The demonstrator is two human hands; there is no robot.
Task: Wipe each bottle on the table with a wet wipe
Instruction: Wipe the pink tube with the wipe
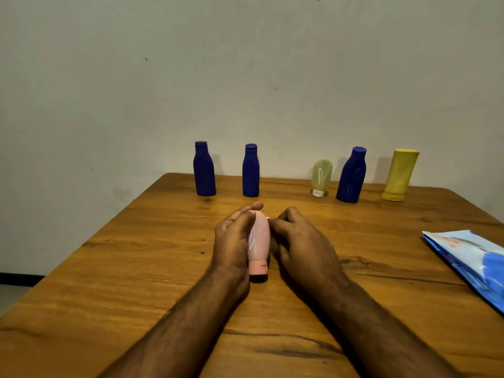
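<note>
Two hands (234, 238) around pink tube (258, 241)

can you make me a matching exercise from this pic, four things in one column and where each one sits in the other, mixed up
Things
1. pink plastic tube bottle
2. tall yellow plastic bottle
3. blue plastic wet wipe packet
4. small pale green tube bottle with a white cap

Places
A. at the right end of the back row
B. at the table's right edge, lying flat
C. between the left hand and right hand
D. in the back row, just left of the rightmost dark blue bottle

Pairs: 1-C, 2-A, 3-B, 4-D
</note>
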